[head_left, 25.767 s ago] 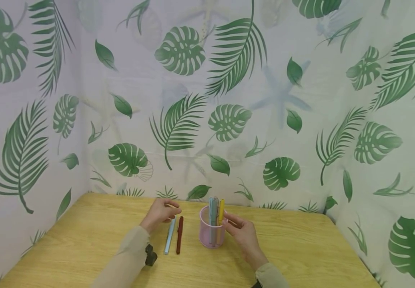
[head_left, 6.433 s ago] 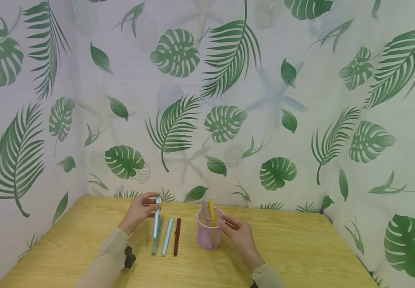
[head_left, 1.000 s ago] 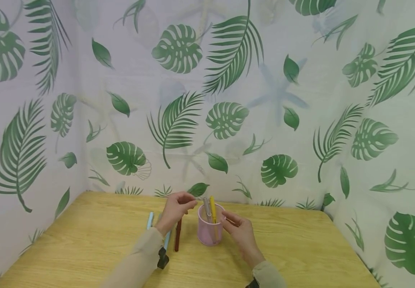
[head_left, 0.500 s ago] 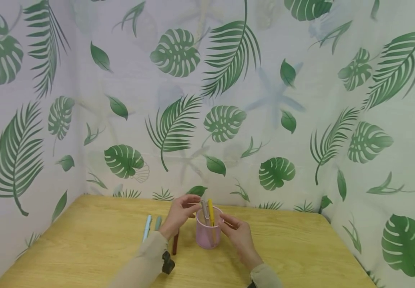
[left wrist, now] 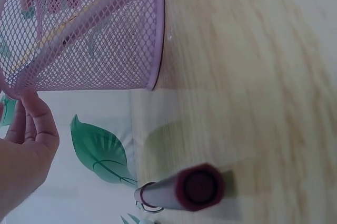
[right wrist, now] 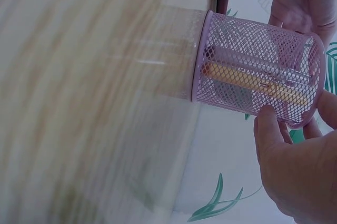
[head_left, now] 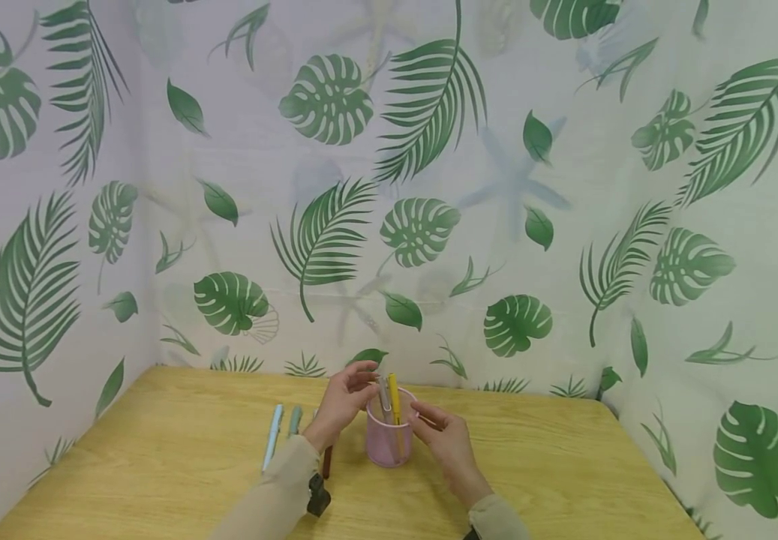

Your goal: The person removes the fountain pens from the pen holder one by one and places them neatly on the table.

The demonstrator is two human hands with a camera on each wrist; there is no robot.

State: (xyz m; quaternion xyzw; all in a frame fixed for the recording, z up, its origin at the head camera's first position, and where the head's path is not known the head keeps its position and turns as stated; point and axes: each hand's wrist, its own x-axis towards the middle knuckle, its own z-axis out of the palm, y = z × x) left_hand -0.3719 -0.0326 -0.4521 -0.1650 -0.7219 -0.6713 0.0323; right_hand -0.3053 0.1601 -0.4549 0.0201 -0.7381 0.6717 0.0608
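A pink mesh pen cup (head_left: 378,446) stands upright on the table, with a grey pen (head_left: 385,401) and a yellow pen (head_left: 394,397) leaning inside. My left hand (head_left: 341,405) reaches over the cup's left rim and pinches the grey pen near its top between thumb and fingers. On the other side my right hand (head_left: 449,446) grips the cup by its upper wall; in the right wrist view its thumb (right wrist: 268,124) presses the mesh. Under the left forearm the dark red pen (head_left: 327,461) is partly covered.
Left of the cup lie a light blue pen (head_left: 271,439) and a grey-green pen (head_left: 295,420), both partly behind the left sleeve (head_left: 280,480). Leaf-print cloth walls (head_left: 429,225) rise behind and beside the wooden table (head_left: 551,465).
Earlier the left hand held a light blue pen, which lies at the row's left end now. The hand has moved right to the grey pen. The right hand stays on the cup.
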